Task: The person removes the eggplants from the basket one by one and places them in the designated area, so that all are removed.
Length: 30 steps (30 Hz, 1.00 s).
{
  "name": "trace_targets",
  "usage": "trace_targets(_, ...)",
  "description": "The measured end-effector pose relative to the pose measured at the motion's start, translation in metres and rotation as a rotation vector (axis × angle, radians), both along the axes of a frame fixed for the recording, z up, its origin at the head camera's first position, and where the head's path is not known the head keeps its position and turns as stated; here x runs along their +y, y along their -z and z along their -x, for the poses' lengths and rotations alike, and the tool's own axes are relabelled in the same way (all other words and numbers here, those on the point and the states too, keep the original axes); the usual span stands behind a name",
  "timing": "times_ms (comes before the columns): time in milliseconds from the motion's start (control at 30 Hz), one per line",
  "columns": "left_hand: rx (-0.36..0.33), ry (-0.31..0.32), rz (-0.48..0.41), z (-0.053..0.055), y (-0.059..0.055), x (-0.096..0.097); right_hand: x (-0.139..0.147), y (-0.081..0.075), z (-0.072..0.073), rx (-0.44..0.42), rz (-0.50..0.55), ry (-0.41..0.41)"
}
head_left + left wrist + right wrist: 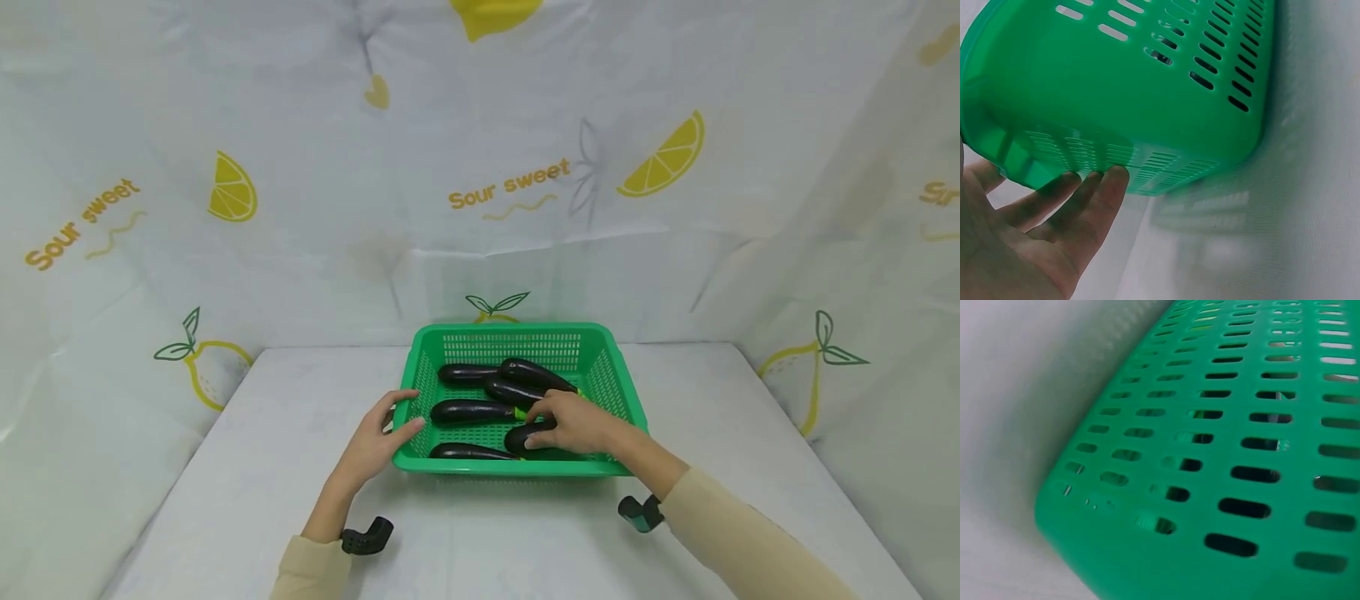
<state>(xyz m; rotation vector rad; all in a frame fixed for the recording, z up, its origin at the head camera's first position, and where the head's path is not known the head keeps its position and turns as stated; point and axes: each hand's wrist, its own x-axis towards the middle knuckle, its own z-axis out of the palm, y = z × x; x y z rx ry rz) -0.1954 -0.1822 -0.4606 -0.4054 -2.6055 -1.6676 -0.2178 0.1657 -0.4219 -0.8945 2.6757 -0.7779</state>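
A green plastic basket (517,468) with slotted walls holds several dark purple eggplants, one lying along the left middle (468,412). My left hand (378,433) grips the basket's left rim, thumb and index finger over the edge. In the left wrist view, other fingers (1094,212) lie against the outer wall. Reaching in over the right front, my right hand (577,423) grips an eggplant (521,437) near the front, its thumb on the near side. Part of that eggplant is hidden under the hand. The right wrist view shows only the basket's slotted outer wall (1147,556), without the hand.
The basket stands on a white-covered table (315,408), close to the back. Behind and beside it hangs a pale sheet (337,250) printed with lemons. Another eggplant (468,452) lies along the basket's front wall, and a few are grouped at the back. Black wrist devices (367,537) project from both forearms.
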Motion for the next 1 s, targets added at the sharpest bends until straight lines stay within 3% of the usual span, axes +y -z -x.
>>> trace_targets(400,0.011,0.003,-0.002,0.000,0.001,0.000,0.003,-0.015,-0.012,-0.020,0.093,0.064)
trace_targets(1000,-0.027,0.007,-0.014,0.001,0.003,-0.003,0.018,-0.040,-0.034,0.063,0.184,0.120)
